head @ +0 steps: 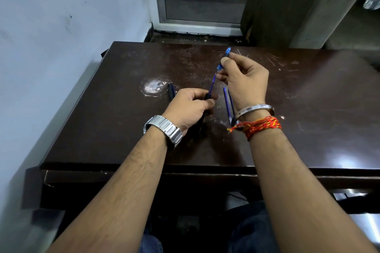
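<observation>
Currently, a blue pen refill [212, 84] is pinched by the right hand [244, 82], while a dark pen barrel [207, 96] is gripped by the left hand [190, 107].

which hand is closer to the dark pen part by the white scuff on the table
Left. The left hand, gripping a black barrel, sits beside the dark pen part; the right hand is farther right, pinching the blue refill.

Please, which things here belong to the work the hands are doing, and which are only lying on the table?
In use: blue refill, pinched by the right hand; dark pen barrel, held by the left hand.
Lying about: two loose blue refills beside the right wrist; dark pen piece left of the left hand; all on the table.
</observation>
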Tool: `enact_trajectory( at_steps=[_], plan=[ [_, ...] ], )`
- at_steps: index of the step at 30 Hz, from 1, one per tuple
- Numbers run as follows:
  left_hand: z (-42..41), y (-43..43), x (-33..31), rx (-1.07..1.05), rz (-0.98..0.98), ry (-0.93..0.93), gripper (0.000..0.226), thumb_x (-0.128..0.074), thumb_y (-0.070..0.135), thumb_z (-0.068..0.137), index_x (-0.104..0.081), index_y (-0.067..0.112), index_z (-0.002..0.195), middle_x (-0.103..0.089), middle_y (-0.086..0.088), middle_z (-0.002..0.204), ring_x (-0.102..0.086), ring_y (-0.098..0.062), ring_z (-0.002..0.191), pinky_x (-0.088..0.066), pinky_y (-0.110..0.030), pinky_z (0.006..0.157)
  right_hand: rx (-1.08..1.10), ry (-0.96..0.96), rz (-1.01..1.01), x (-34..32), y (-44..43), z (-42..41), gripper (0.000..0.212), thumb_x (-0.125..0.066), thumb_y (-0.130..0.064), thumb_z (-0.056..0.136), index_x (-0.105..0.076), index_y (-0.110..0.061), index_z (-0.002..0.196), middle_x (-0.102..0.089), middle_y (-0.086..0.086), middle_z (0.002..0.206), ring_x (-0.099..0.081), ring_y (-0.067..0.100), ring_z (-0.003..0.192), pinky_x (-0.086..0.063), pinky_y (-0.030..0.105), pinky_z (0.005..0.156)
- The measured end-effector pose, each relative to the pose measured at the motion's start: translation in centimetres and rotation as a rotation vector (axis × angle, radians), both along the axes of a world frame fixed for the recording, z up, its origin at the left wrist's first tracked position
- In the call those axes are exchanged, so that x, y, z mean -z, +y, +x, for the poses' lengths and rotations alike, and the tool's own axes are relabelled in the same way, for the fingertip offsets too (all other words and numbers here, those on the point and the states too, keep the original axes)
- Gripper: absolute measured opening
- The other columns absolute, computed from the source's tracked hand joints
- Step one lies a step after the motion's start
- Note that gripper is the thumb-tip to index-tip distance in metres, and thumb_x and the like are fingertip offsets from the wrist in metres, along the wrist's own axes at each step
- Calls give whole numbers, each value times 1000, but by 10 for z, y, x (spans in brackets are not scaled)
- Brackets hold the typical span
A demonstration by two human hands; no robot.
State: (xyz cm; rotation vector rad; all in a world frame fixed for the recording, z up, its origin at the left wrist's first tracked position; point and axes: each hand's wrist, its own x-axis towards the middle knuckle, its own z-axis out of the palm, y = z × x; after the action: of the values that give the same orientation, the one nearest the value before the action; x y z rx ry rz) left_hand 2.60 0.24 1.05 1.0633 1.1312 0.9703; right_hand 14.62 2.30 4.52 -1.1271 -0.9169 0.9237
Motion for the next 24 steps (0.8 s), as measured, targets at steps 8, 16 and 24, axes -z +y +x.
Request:
enact_trajectory(
  at_steps=[8, 16, 24],
  plan=[
    [-5, 4, 5, -6, 30, 68, 32, -63, 2, 87, -78, 25, 71, -72, 9, 67, -66, -15, 71, -53, -37, 73, -52, -93, 4, 2, -1, 0, 15, -68, -6, 88, -72, -20, 87, -72, 0, 68, -68, 11, 62, -61, 27, 67],
    [-5, 7, 9, 35, 62, 78, 25, -64, 9, 80, -78, 30, 75, -73, 8, 69, -66, -12, 68, -52, -37, 73, -61, -195, -10, 5, -1, 0, 12, -66, -8, 90, -72, -13, 99, -71, 3, 75, -66, 4, 60, -56, 19, 58],
    [-8, 9, 9, -37, 141, 93, 15, -66, 20, 72, -78, 28, 77, -72, 6, 67, -66, -14, 65, -56, -40, 74, -145, -312, -27, 7, -2, -4, 11, -65, -5, 89, -70, -15, 90, -69, 1, 70, -63, 2, 53, -58, 21, 59]
  ],
)
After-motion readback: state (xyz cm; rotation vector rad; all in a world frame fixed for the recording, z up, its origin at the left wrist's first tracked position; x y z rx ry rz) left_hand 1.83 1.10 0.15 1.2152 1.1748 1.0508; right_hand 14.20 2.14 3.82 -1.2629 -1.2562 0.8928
